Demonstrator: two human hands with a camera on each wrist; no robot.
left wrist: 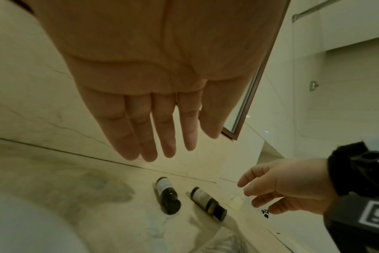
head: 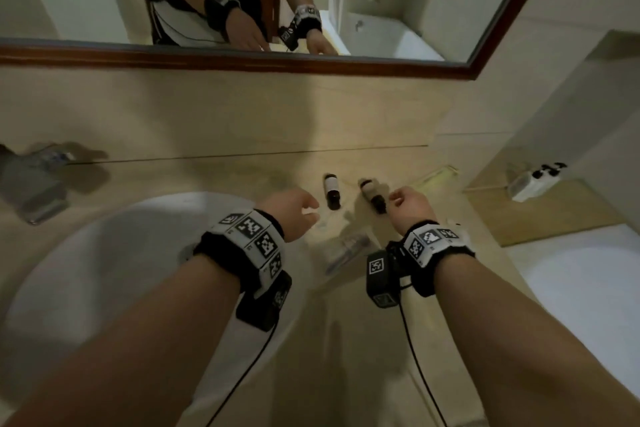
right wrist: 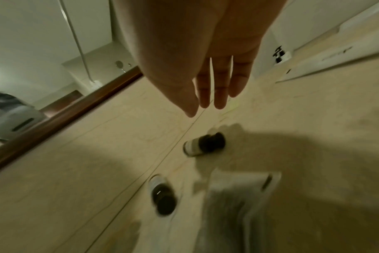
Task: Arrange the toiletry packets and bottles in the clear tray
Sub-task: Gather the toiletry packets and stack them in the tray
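Two small dark bottles lie on their sides on the beige counter. The left bottle (head: 332, 192) (left wrist: 168, 196) (right wrist: 161, 196) has a white label. The right bottle (head: 373, 197) (left wrist: 207, 201) (right wrist: 203, 144) has a cream label. My left hand (head: 298, 215) (left wrist: 162, 150) hovers just left of them with straight fingers and holds nothing. My right hand (head: 405, 203) (left wrist: 268, 188) (right wrist: 206, 102) hangs empty just right of the right bottle, fingers relaxed. A blurred clear tray (head: 346, 250) (right wrist: 238, 188) lies between my wrists; its contents are unclear.
A white sink basin (head: 104, 270) with a metal faucet (head: 31, 180) fills the left. A brown-framed mirror (head: 242, 61) hangs on the back wall. A pale packet (head: 440, 175) and a white power strip (head: 533, 180) lie at the right; a white tub (head: 588, 305) is beyond.
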